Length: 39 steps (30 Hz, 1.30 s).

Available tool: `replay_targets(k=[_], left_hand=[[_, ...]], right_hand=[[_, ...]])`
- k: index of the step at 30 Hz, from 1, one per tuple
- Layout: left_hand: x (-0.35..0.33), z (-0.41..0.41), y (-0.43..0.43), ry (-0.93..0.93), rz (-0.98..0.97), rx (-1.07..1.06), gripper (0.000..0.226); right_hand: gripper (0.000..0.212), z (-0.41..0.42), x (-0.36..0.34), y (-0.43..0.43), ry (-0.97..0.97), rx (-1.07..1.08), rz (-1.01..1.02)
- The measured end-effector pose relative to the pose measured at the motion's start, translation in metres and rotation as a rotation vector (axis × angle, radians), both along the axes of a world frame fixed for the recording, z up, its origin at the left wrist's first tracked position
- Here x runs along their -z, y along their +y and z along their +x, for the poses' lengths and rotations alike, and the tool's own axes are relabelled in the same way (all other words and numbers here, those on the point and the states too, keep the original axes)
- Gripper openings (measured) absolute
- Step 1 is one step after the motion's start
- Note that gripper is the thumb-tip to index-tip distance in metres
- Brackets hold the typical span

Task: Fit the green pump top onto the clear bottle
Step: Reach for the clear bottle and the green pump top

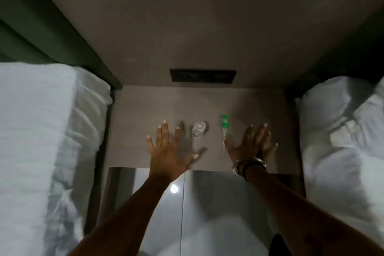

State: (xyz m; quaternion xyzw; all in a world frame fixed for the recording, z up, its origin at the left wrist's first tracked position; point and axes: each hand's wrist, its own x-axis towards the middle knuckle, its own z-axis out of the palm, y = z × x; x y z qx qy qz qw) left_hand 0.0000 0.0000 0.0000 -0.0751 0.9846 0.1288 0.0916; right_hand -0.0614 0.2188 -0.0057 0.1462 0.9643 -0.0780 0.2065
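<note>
A small clear bottle [198,129] stands upright on the grey nightstand top [245,106], seen from above with its mouth uncovered. To its right lies the green pump top [224,125], its clear dip tube trailing toward me. My left hand [169,151] hovers flat, fingers spread, just left of and nearer than the bottle, holding nothing. My right hand [252,144] is spread flat to the right of the pump, thumb close to the dip tube, and is also empty. Bracelets circle the right wrist.
The nightstand sits between two beds with white bedding, the left bed [41,141] and the right bed [340,131]. A dark switch panel [202,76] is set in the wall behind. Glossy floor tiles [207,203] lie below the nightstand's front edge. A green curtain [31,31] hangs far left.
</note>
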Motion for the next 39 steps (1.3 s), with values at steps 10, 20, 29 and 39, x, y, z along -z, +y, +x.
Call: replay_targets(k=[10, 20, 29, 39], left_hand=[[0.122, -0.059, 0.035, 0.215, 0.169, -0.181, 0.104], [0.142, -0.07, 0.048, 0.396, 0.367, -0.308, 0.063], [0.135, -0.071, 0.043, 0.414, 0.347, -0.296, 0.076], [0.131, -0.068, 0.036, 0.35, 0.423, -0.263, 0.069]], right_hand=[[0.063, -0.091, 0.124, -0.037, 0.059, 0.046, 0.127], [0.041, -0.11, 0.14, -0.019, 0.027, -0.095, 0.265], [0.036, -0.131, 0.133, -0.037, -0.116, 0.003, 0.235], [0.019, -0.133, 0.026, -0.032, 0.592, -0.125, -0.772]])
